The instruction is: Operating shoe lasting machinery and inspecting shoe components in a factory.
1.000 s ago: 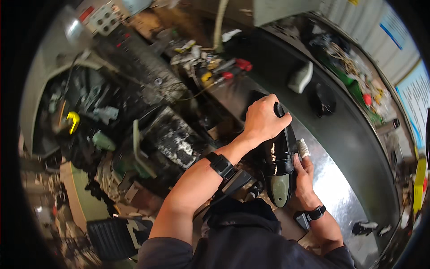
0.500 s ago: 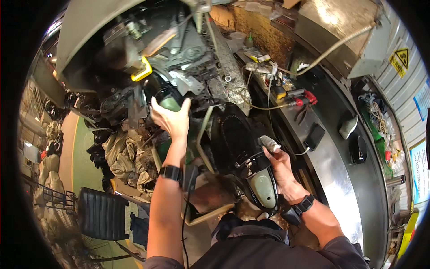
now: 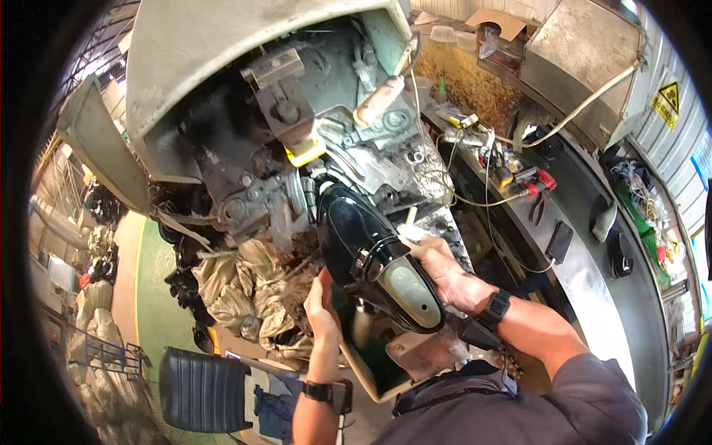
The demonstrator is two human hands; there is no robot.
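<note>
A glossy black shoe [image 3: 354, 231] sits on a grey-green shoe last [image 3: 406, 285], its toe toward the machine's yellow-edged part [image 3: 305, 151] and its heel toward me. My right hand [image 3: 447, 276] grips the shoe's right side near the heel. Something white [image 3: 413, 233] shows at its fingertips; whether it is a wrap or a held piece I cannot tell. My left hand [image 3: 322, 313] is beside the shoe's left side with its fingers stretched. Whether they touch the shoe is unclear. The toe tip is partly hidden among the machine's parts.
The grey machine housing [image 3: 245, 33] arches over the work spot. A handle-like piece [image 3: 380, 100] hangs on a cable. Right: a bench with a red-and-black tool [image 3: 540, 182], a phone [image 3: 559, 242] and dark shoe pieces. Left: beige cloth [image 3: 245, 285] and a black chair [image 3: 202, 389].
The shoe in my right hand has moved forward to the machine. My left hand has left another last end in the machine and come back beside this shoe. The view has shifted.
</note>
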